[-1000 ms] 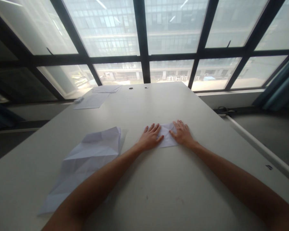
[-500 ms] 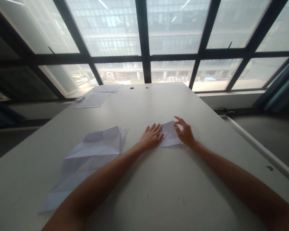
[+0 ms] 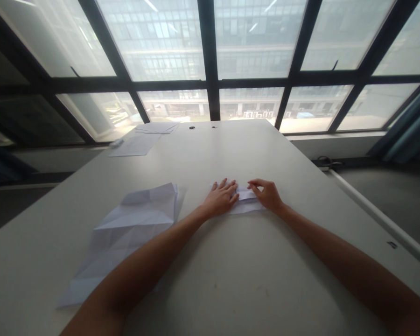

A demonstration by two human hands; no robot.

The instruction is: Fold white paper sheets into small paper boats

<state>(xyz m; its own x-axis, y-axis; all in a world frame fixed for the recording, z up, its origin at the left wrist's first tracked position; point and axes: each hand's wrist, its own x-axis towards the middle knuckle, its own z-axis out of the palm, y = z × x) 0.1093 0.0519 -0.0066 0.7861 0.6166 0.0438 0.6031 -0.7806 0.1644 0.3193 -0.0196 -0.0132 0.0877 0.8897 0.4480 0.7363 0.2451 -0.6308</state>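
A small folded white paper [image 3: 245, 203] lies on the white table [image 3: 231, 270] in front of me. My left hand [image 3: 221, 198] rests flat on the paper's left part, fingers stretched out. My right hand [image 3: 267, 194] is at the paper's right side, fingers curled and pinching a folded flap of it down toward the left. The part of the paper under both hands is hidden.
A large creased white sheet [image 3: 126, 233] lies unfolded to the left. Flat paper sheets [image 3: 140, 140] sit at the far left corner near two round holes [image 3: 202, 127] in the tabletop. Windows run behind the table; a white rail [image 3: 378, 210] runs along the right.
My right hand lifted off the paper, took its far right flap and folded it over toward the left. My left hand stayed flat in place.
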